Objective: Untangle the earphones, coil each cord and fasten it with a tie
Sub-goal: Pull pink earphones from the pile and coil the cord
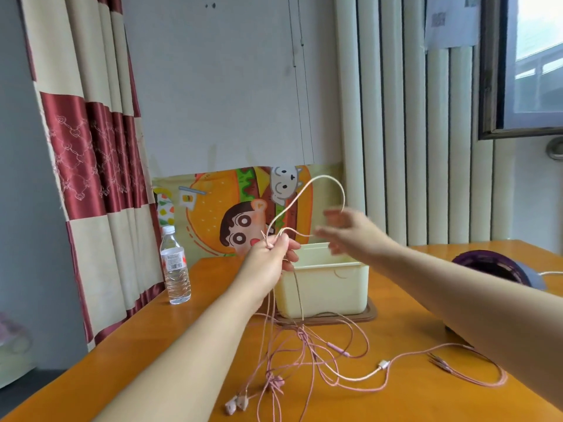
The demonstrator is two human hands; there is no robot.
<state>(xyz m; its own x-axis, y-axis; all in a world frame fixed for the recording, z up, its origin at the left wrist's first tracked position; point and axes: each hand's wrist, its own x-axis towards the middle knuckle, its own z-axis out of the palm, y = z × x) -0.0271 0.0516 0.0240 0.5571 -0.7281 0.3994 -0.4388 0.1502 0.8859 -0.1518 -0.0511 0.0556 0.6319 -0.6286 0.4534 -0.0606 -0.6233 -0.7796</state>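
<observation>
Bench [405,303], centre: cream box [326,287] upright on a brown tray [370,315], blocking the straight reach to the back wall. In front of it, pink cords [304,360] sprawl in a loose tangle (strands also hang from the gripping left hand [271,257] down to the bench). Cord loop [304,190] arches above the box toward the blurred right hand [350,236]. Water bottle [176,269] upright at the left edge, purple object [493,266] far right. Bare bench lies between each and the box.
</observation>
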